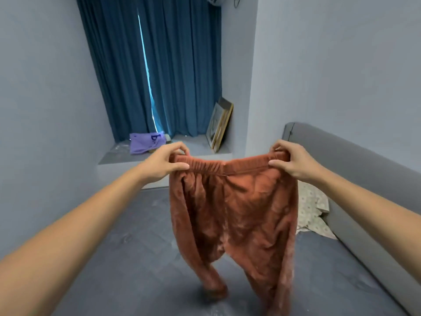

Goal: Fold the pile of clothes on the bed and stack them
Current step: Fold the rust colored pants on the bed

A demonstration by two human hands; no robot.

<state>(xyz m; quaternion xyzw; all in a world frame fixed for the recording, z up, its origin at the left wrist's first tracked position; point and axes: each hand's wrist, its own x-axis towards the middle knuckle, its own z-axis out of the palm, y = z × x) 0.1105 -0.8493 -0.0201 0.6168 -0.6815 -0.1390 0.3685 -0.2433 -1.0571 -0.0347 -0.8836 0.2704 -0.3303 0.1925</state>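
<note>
— While both arms are stretched out in front, what are the hands doing?

— Each is pinching the waistband of a pair of rust-orange fleece trousers (232, 215). The left hand (163, 164) grips the left corner of the band between thumb and fingers, and the right hand (293, 159) does the same at the right corner, so the elastic is drawn out between them with some gathers near the middle.

— And where are the trousers?

— Held up in the air over the bed (127, 258), which has a grey-blue cover. The two legs hang straight down; the left cuff looks to be touching the cover, and the right leg runs out of the bottom of the view.

— Anything else on the bed?

— A pale patterned cloth (313, 213) lies crumpled against the grey padded headboard (355, 169), just right of the trousers.

— Behind them?

— Blue curtains (173, 69) over a window ledge (200, 147), with a purple bag (145, 142) on it and framed pictures (219, 124) leaning against the wall.
</note>
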